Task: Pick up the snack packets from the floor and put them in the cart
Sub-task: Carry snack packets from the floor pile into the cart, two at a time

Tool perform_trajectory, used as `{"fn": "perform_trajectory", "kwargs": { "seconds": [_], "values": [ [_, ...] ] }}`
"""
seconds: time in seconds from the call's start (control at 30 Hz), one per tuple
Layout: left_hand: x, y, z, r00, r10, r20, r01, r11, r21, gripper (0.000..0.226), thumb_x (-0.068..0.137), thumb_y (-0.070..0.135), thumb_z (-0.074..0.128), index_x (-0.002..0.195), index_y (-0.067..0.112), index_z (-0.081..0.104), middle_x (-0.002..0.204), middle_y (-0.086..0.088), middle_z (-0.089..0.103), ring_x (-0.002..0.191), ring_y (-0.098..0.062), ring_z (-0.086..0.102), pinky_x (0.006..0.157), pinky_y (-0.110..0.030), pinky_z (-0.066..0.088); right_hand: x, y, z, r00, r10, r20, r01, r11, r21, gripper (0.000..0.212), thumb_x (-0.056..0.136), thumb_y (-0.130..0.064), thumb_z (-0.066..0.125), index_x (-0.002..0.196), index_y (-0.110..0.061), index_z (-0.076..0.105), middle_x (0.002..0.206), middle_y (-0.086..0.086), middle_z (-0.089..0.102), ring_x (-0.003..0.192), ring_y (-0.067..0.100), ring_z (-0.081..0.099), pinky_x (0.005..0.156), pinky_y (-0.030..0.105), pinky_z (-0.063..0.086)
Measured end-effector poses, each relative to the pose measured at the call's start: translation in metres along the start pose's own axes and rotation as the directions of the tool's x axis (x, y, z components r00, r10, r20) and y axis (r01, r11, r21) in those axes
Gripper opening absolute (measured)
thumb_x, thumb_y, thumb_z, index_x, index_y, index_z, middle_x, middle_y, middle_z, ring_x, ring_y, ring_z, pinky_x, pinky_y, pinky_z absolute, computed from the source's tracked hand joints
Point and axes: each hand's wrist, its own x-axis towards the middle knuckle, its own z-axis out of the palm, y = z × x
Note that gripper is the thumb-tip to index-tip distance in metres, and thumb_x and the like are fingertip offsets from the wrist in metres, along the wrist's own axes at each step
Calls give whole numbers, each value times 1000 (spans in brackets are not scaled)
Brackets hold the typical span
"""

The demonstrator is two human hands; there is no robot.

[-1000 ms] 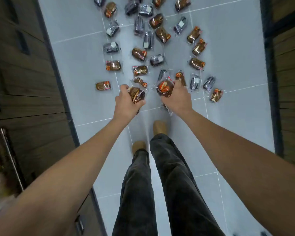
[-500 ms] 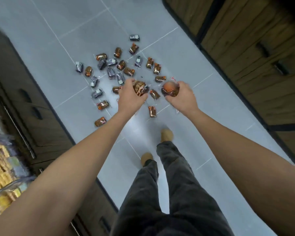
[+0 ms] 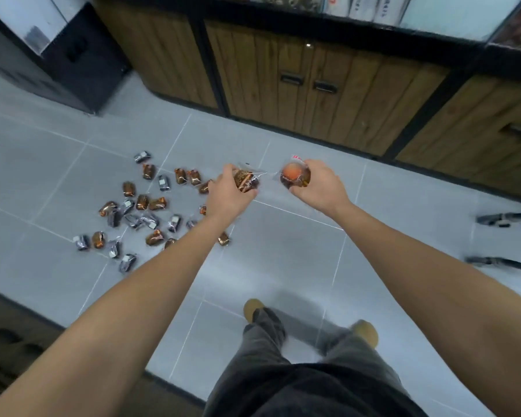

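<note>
Fingers (image 3: 319, 170) round packets (image 3: 295, 177) — clear, orange-brown

A snack packet (image 3: 246, 180) in each hand, above tiled floor (image 3: 283, 251).

Some floor packets (image 3: 223, 238) half hidden behind left forearm (image 3: 163, 281)

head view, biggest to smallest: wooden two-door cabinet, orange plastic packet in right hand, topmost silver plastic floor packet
wooden two-door cabinet
orange plastic packet in the right hand, enlarged by nearness
silver plastic floor packet
</note>
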Motion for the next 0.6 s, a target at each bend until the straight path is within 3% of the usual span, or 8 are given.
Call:
{"fn": "perform_trajectory", "kwargs": {
  "seconds": [0.2, 0.47, 0.6],
  "values": [
    [-41, 116, 103, 989, 131, 66, -137, 986, 98, 58, 75, 41, 71, 124, 23, 45, 120, -7, 61, 115, -31, 51, 91, -38, 44, -48, 124, -85, 991, 100, -91, -98, 995, 32, 47, 76, -44, 67, 117, -22, 56, 113, 1, 63, 104, 23, 58, 89, 41, 49],
    [-117, 261, 243, 962, 222, 158, -223, 975, -15, 53, 76, 44, 69, 120, 26, 45, 117, -1, 63, 112, -26, 54, 88, -37, 48, -115, 289, -190, 952, 221, -213, -210, 975, 74, 46, 76, -45, 65, 116, -25, 54, 107, 0, 67, 100, 25, 60, 84, 41, 51],
    [-144, 309, 287, 933, 284, 218, -277, 959, -65, 52, 75, 45, 70, 116, 27, 44, 111, 0, 64, 101, -26, 61, 84, -41, 53, -146, 349, -229, 914, 299, -276, -275, 954, 120, 45, 76, -43, 65, 114, -22, 52, 105, 0, 66, 96, 24, 61, 83, 43, 52]
  ]
}}
